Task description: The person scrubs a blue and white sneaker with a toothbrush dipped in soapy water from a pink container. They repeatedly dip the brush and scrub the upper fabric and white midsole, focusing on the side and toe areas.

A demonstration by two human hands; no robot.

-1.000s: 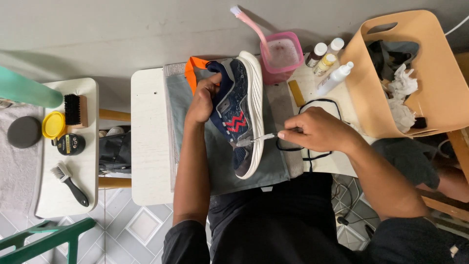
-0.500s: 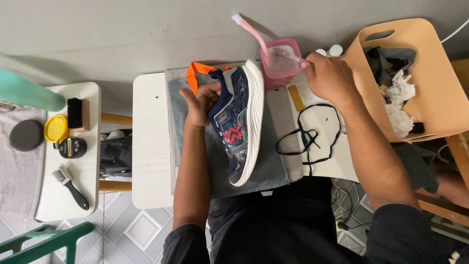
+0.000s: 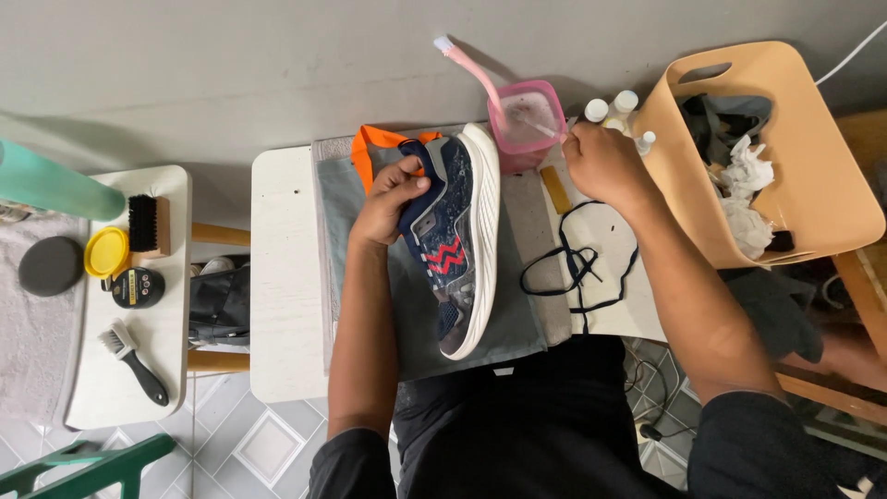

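A navy sports shoe (image 3: 455, 242) with a red zigzag and thick white sole lies on its side on a grey cloth (image 3: 504, 319). My left hand (image 3: 393, 196) grips it at the heel opening. My right hand (image 3: 602, 164) is up by a pink plastic tub (image 3: 527, 122) of cloudy water, holding a thin white brush (image 3: 540, 127) whose end dips into the tub. A pink toothbrush (image 3: 467, 66) leans out of the tub's far side. Black laces (image 3: 577, 263) lie loose on the table below my right wrist.
A tan basket (image 3: 795, 194) of rags stands at the right, small white-capped bottles (image 3: 614, 109) beside it. A side table (image 3: 171, 351) at left carries a wooden brush (image 3: 148, 225), yellow lid (image 3: 106, 251), round tin (image 3: 139, 287) and a black-handled brush (image 3: 134, 362). A teal cylinder (image 3: 55, 188) lies at far left.
My right hand left the shoe's side, where it held the thin brush, and went up to the pink tub, dipping the brush in. The left hand stays on the shoe.
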